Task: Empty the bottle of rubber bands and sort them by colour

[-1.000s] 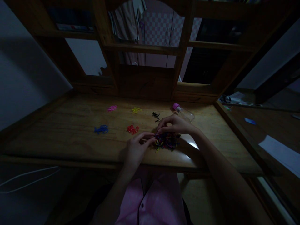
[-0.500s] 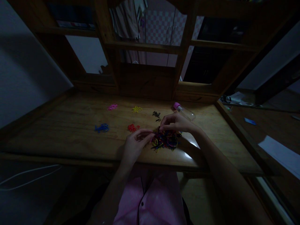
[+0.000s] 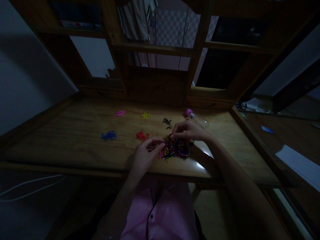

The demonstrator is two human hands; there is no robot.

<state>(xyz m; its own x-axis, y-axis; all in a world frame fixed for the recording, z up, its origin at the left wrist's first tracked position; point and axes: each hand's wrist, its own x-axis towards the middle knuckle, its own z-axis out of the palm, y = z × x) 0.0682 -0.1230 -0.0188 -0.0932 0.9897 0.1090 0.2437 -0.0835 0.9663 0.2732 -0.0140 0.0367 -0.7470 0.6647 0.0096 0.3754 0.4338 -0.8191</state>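
A mixed heap of small rubber bands, in black, yellow, red, purple and pink, lies on the wooden desk in front of me. At the heap's left edge is my left hand, thumb and index tips close together; whatever they pinch is too small to make out. Over the far side of the heap, my right hand pinches a black band at its fingertips. Beyond it are black bands, with one lying slightly apart. Red bands lie just past my left hand.
Separate groups of yellow bands, pink bands and blue bands lie left on the desk. A clear bottle with a pink cap lies behind my right hand. A wooden shelf unit rises at the back.
My left fingertips have shifted slightly off the heap's left edge, and a pink band there now shows lower down. My right hand has hardly moved.
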